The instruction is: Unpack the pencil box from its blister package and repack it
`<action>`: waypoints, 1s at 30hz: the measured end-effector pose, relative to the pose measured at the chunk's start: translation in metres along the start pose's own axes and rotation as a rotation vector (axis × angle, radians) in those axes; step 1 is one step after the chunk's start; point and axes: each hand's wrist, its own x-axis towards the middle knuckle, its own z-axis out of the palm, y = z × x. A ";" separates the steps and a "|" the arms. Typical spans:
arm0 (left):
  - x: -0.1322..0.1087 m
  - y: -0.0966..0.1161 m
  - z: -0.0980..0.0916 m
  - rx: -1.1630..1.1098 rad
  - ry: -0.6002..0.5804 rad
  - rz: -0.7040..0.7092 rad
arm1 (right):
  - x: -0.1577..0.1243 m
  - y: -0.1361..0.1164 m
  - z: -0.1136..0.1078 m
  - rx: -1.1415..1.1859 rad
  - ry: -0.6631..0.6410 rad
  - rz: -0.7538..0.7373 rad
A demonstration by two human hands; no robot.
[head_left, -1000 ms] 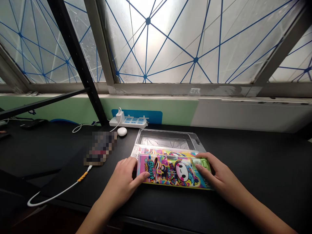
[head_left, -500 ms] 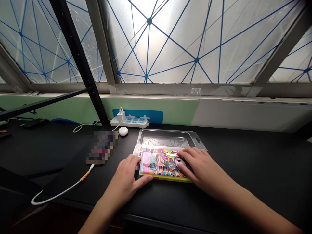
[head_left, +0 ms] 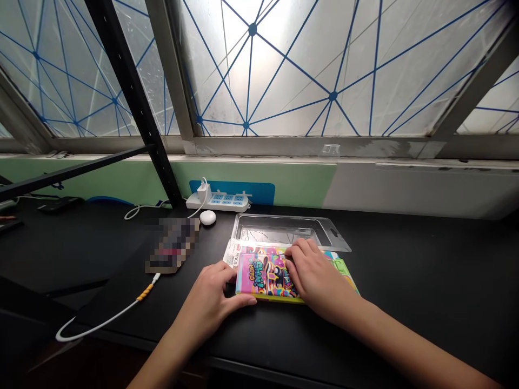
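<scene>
A colourful pencil case (head_left: 261,273) with a cartoon cover lies on the black desk, its yellow-green edge facing me. My left hand (head_left: 211,294) grips its left end, thumb along the front edge and fingers at the left side. Across the cover, right of the middle, lies my right hand (head_left: 320,275), its fingers bent and close together; part of the picture is hidden under it. A light green part (head_left: 343,267) shows at the case's right end. Behind, a clear plastic package (head_left: 279,221) with a printed card (head_left: 230,254) partly under the case lies flat.
A phone-like blurred object (head_left: 173,246) with a white cable (head_left: 101,324) lies to the left. Near the wall are a white round case (head_left: 207,218) and a power strip (head_left: 219,202) with a charger. A black metal frame (head_left: 133,97) stands at the left, before the windows.
My right hand has moved left across the cover, uncovering the light green right end. The visible cover picture looks different, with larger lettering. My left hand stays at the left end.
</scene>
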 end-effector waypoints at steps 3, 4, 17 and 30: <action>0.001 0.001 0.001 0.015 0.001 0.006 | 0.000 0.000 0.001 0.018 0.036 0.016; 0.002 0.002 0.002 0.028 0.002 0.008 | 0.000 0.000 0.001 0.021 0.047 0.021; 0.001 0.001 -0.003 -0.079 0.108 0.020 | -0.018 -0.011 -0.044 0.073 0.345 -0.240; 0.001 -0.008 0.005 0.018 0.116 -0.020 | -0.103 0.069 -0.053 0.464 -0.240 0.136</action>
